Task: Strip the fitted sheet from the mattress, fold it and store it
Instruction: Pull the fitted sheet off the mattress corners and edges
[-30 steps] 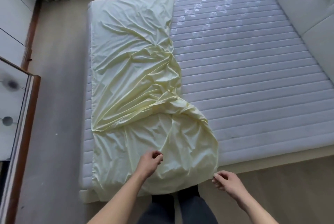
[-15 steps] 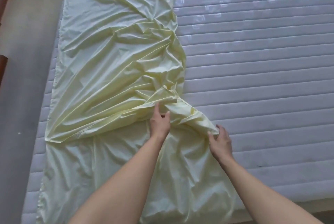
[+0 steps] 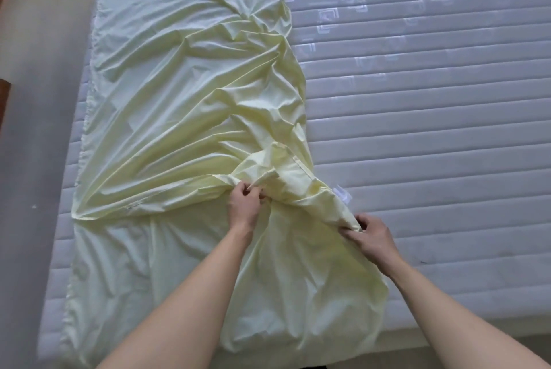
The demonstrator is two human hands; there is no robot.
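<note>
A pale yellow fitted sheet (image 3: 185, 94) lies crumpled in a long strip along the left half of the white quilted mattress (image 3: 432, 118). Its hemmed edge bunches into a raised fold near the middle. My left hand (image 3: 245, 203) pinches that bunched hem at the centre of the sheet. My right hand (image 3: 369, 234) grips the sheet's edge at the right, close to a small white tag (image 3: 342, 193). Both forearms reach in from the bottom of the view over the near part of the sheet.
The right half of the mattress is bare, with ribbed quilting. A grey floor (image 3: 38, 76) runs along the left side of the bed. A strip of floor shows past the mattress's near edge at the bottom right (image 3: 477, 350).
Both hands moved from the near end of the sheet up to the bunched fold in the middle and closed on the fabric. The view has come closer over the bed.
</note>
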